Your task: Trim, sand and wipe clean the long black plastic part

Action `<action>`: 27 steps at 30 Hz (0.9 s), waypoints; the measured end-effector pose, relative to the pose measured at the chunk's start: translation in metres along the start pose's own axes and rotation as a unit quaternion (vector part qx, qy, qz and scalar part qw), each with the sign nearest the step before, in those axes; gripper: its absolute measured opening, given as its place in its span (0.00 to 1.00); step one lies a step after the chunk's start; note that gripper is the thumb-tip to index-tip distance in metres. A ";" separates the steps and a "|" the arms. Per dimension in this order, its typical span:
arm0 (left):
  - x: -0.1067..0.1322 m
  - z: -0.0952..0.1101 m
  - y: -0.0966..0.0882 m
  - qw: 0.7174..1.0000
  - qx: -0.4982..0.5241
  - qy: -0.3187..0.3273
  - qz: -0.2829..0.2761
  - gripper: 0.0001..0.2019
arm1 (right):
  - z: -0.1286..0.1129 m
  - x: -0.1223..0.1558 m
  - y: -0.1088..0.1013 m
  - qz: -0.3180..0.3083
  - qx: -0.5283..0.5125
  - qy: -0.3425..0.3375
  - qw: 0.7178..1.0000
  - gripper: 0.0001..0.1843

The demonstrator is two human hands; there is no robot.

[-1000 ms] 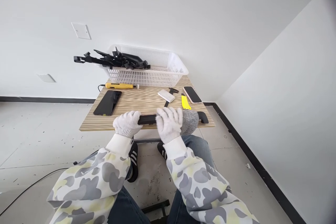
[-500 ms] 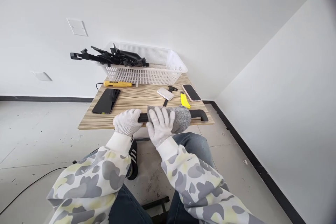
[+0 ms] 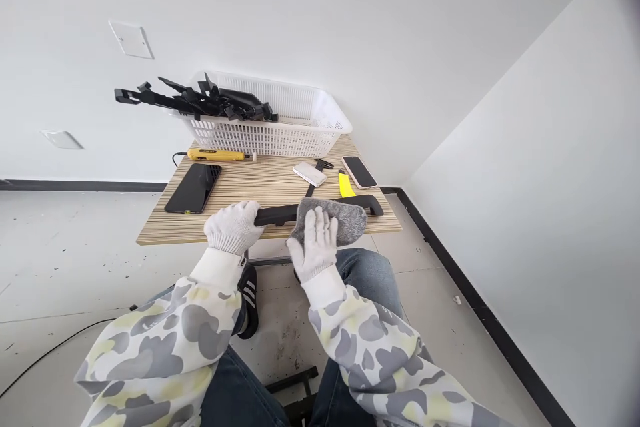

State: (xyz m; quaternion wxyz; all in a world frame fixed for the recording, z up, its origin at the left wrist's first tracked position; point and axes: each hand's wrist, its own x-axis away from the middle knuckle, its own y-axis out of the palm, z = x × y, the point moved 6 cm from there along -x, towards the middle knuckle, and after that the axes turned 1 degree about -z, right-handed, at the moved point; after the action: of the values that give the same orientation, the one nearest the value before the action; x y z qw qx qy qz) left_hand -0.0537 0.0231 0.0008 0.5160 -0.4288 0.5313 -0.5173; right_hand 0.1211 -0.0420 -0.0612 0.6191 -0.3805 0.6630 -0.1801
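Observation:
My left hand (image 3: pixel 233 227), in a white knitted glove, is closed around the left end of a long black plastic bar (image 3: pixel 276 216) with a bent right end. The bar lies level across the near edge of the table. A fuzzy grey cloth (image 3: pixel 351 221) drapes over its middle. My right hand (image 3: pixel 317 240), gloved too, presses the cloth against the bar with fingers stretched over it and thumb out to the left. What the cloth covers of the bar is hidden.
A white plastic basket (image 3: pixel 270 142) with several black plastic parts (image 3: pixel 200 101) stands at the back. On the wood-grain table (image 3: pixel 260 180) lie a yellow corded tool (image 3: pixel 216 155), a black tablet (image 3: pixel 193 188), calipers (image 3: pixel 323 164), a white block (image 3: pixel 309 174), a yellow-handled tool (image 3: pixel 345 184) and a phone (image 3: pixel 359 172).
My right hand and the cloth have slid right along the bar, baring more of it beside my left hand. The whole view has shifted slightly.

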 end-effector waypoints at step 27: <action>0.002 -0.001 -0.002 1.000 -0.021 -0.021 0.005 0.15 | 0.004 -0.008 -0.010 0.004 -0.044 0.030 0.999 0.43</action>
State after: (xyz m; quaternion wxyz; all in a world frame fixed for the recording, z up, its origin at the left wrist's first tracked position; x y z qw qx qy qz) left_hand -0.0550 0.0206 0.0027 0.5203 -0.4473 0.5334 -0.4946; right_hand 0.1277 -0.0415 -0.0495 0.5823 -0.3991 0.6899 -0.1601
